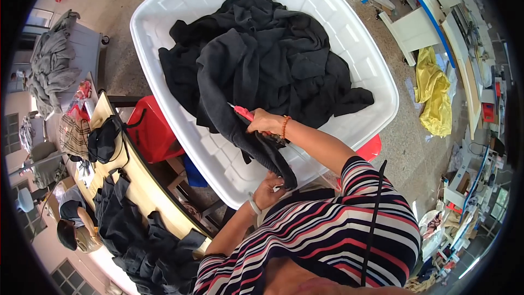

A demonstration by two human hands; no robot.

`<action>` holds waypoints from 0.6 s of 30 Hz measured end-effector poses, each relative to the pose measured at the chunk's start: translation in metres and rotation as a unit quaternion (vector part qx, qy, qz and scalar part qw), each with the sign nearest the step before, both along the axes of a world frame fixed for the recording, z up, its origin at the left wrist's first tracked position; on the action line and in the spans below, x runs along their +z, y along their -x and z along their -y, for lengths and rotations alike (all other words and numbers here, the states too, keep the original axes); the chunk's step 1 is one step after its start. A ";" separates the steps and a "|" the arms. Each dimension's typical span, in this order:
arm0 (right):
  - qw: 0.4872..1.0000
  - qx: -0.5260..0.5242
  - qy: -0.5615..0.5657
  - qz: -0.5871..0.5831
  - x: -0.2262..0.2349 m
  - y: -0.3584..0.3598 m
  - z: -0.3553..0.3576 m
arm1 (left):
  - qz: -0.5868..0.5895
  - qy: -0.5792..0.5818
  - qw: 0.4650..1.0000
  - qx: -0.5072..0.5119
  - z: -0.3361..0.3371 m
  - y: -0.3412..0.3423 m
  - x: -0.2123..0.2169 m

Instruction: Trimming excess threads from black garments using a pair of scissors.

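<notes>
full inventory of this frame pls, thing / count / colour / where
plastic bin: 1, white, centre top, on the floor
dark garments: a heap, black, inside the bin, one strip pulled over its near rim
small cutter: 1, red handle, in the right hand, against the dark strip
worktable: 1, light wood top, left of the bin
black clothes: a pile, lower left on the worktable
black bag: 1, on the worktable
red stool: 1, between worktable and bin
grey garments: a heap, upper left
yellow cloth: 1, on the floor at right
another person: 1, far lower left
right hand: beaded bracelet, grips the cutter
left hand: wristband, holds the strip's lower end
</notes>
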State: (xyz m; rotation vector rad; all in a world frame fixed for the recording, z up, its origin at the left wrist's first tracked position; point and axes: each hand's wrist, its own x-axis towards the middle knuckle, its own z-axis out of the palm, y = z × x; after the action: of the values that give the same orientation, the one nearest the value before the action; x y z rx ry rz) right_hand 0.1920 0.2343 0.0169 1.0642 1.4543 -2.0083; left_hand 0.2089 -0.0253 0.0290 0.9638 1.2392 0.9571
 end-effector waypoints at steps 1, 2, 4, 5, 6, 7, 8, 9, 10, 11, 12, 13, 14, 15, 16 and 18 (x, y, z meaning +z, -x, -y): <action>1.000 0.002 -0.007 -0.005 0.020 -0.002 0.007 | 0.036 0.036 0.999 0.016 0.016 0.002 -0.008; 0.996 0.019 0.018 -0.083 0.052 -0.013 0.013 | 0.284 0.208 0.922 0.163 0.021 0.005 0.006; 0.975 0.068 0.066 -0.202 0.126 -0.025 0.043 | 0.606 0.090 0.735 0.292 0.031 0.022 0.020; 0.964 0.088 0.083 -0.236 0.155 -0.035 0.060 | 0.581 0.094 0.741 0.322 0.021 0.031 0.054; 0.945 0.164 0.089 -0.268 0.170 -0.039 0.084 | 0.572 0.060 0.728 0.373 0.029 0.044 0.048; 0.919 0.239 0.097 -0.298 0.178 -0.040 0.108 | 0.571 0.055 0.729 0.374 0.032 0.039 0.071; 0.878 0.312 0.088 -0.353 0.184 -0.041 0.134 | 0.612 0.062 0.708 0.347 0.054 0.042 0.096; 0.826 0.384 0.081 -0.406 0.190 -0.042 0.161 | 0.649 0.069 0.686 0.322 0.097 0.044 0.124; 0.808 0.400 0.116 -0.418 0.193 -0.049 0.192 | 0.687 0.074 0.662 0.290 0.106 0.055 0.147; 0.788 0.415 0.152 -0.429 0.196 -0.055 0.217 | 0.722 0.079 0.637 0.257 0.108 0.068 0.167; 0.769 0.440 0.149 -0.440 0.216 -0.056 0.231 | 0.754 0.077 0.610 0.230 0.110 0.080 0.191; 0.766 0.446 0.147 -0.440 0.234 -0.060 0.235 | 0.785 0.081 0.581 0.199 0.113 0.091 0.214; 0.788 0.436 0.109 -0.421 0.250 -0.064 0.234 | 0.813 0.085 0.551 0.166 0.125 0.099 0.237; 0.819 0.404 0.066 -0.403 0.254 -0.075 0.229 | 0.838 0.111 0.520 0.125 0.206 0.075 0.257; 0.830 0.369 0.071 -0.412 0.250 -0.086 0.232 | 0.859 0.141 0.486 0.081 0.286 0.057 0.279; 0.813 0.379 0.034 -0.441 0.277 -0.084 0.257 | 0.900 0.115 0.418 0.030 0.245 0.076 0.324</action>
State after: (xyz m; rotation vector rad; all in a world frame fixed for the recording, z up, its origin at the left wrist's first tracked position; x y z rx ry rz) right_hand 0.2758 -0.0222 0.2939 -0.5884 1.7708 -1.9048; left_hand 0.1324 -0.2701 0.3530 -0.6159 -0.5671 1.0942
